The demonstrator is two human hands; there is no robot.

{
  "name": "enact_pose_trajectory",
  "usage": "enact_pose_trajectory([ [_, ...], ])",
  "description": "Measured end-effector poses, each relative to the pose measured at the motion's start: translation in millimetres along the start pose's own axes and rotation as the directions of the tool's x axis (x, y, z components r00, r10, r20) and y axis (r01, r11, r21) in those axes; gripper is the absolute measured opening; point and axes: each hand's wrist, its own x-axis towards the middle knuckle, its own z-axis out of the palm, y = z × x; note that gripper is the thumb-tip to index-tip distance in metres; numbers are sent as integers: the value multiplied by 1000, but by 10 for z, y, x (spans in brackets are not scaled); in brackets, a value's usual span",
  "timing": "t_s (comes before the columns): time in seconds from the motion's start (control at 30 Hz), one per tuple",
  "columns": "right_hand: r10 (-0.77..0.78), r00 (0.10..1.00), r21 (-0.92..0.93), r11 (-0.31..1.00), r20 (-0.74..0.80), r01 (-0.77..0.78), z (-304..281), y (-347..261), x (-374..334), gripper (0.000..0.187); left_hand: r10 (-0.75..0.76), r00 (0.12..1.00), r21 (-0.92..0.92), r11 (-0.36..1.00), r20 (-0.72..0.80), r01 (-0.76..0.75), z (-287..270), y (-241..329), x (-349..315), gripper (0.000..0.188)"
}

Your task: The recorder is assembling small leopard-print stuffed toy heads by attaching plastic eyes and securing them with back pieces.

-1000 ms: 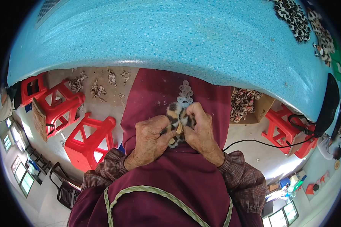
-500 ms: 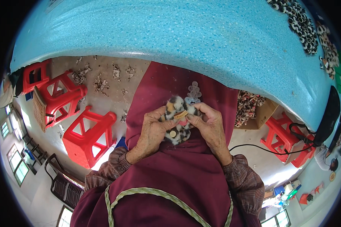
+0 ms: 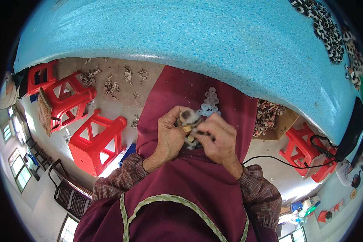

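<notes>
hands on furry piece, lengthwise toward table

At frame centre, the left hand holds a furry piece; the right hand (slightly blurred) touches it. Translucent discs lie above.

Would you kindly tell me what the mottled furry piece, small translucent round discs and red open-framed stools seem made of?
Mottled furry piece: probably matt plush, judging by its fuzzy surface. Translucent discs: likely smooth plastic, as they look milky and see-through. Red stools: apparently moulded plastic, with uniform colour and slight sheen.
</notes>
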Motion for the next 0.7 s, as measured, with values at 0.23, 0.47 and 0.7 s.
enact_pose_trajectory([
  [0.23,-243,955,197,958,172,209,-95,-152,-24,24,141,982,-416,906,127,-76,-133,47,5,10],
  [0.47,45,998,270,961,37,-53,-81,-243,-74,25,552,791,10,819,264,-574,-280,180,30,15],
  [0.7,-231,972,70,971,46,228,-143,-246,-46,21,667,691,136,685,279,-716,-260,257,-25,21],
])
